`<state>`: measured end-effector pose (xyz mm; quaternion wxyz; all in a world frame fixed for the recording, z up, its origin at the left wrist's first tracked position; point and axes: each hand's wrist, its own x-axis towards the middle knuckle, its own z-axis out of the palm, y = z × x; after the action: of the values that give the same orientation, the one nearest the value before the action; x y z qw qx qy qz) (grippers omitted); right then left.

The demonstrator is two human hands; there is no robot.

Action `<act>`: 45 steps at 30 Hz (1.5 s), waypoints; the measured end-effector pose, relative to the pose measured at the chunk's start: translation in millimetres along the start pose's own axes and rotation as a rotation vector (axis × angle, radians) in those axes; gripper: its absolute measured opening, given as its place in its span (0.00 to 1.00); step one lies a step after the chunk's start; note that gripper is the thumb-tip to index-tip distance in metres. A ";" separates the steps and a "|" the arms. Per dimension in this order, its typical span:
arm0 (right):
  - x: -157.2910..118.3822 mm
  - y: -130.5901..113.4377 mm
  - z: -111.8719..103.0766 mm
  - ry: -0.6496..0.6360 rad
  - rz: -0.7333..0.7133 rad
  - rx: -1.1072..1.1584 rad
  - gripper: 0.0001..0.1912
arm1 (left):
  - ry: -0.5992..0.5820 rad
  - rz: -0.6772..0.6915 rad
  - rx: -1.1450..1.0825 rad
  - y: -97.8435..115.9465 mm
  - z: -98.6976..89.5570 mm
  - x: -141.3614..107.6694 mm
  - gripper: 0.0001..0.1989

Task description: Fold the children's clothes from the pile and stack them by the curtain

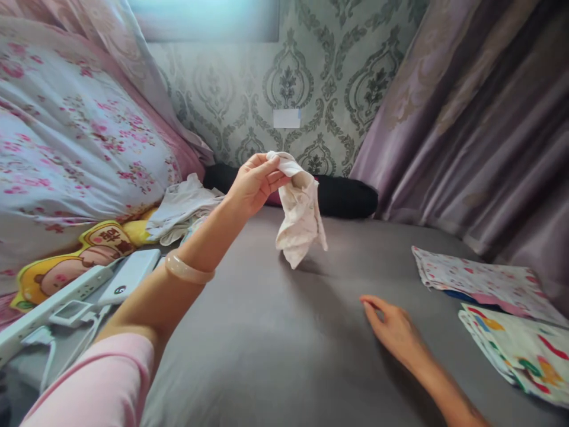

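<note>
A small off-white garment with a faint pattern (300, 228) hangs crumpled over the bed's middle. My left hand (258, 184) pinches its upper edge between thumb and fingers, and the lower end dangles close to the grey sheet (249, 332). The garment's exact kind is not plain from its folds. Low over the sheet on the right is my right hand (393, 329), its thumb and forefinger tips brought together with nothing visible between them. To its right lie a folded pink-and-white printed cloth (480, 279) and a folded cloth with colourful prints (520, 350).
A pile of pale clothes (184, 204) rests at the left beside a yellow plush toy (66, 270). Nearer are a white power bank (128, 276) and a power strip (57, 308) with cables. A black bolster (342, 196) lies along the wall; purple curtains (427, 118) hang right.
</note>
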<state>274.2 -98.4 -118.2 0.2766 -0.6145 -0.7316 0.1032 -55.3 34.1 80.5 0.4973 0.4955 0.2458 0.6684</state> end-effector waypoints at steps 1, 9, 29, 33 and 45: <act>7.6 -19.5 -3.5 0.016 0.001 0.073 0.16 | -0.022 -0.011 -0.024 -3.6 8.8 -6.1 0.12; 53.5 -127.1 -10.1 0.176 -0.031 0.662 0.18 | -0.092 -0.063 -0.180 -29.7 52.2 -44.2 0.10; 84.3 -116.5 -68.7 0.446 0.077 0.940 0.13 | 0.332 0.340 0.497 -15.6 18.0 -57.3 0.09; 75.4 -118.2 -91.5 0.458 0.063 0.860 0.14 | 0.235 0.276 0.465 -17.6 20.2 -64.3 0.11; 88.3 -38.4 -69.7 0.022 0.106 0.630 0.14 | -0.214 -0.401 0.682 -85.0 -22.4 -70.8 0.27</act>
<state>270.8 -35.7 -17.3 0.4555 -0.5371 -0.6275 0.3321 -38.8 6.2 -27.6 0.4476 0.6410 0.4921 0.3830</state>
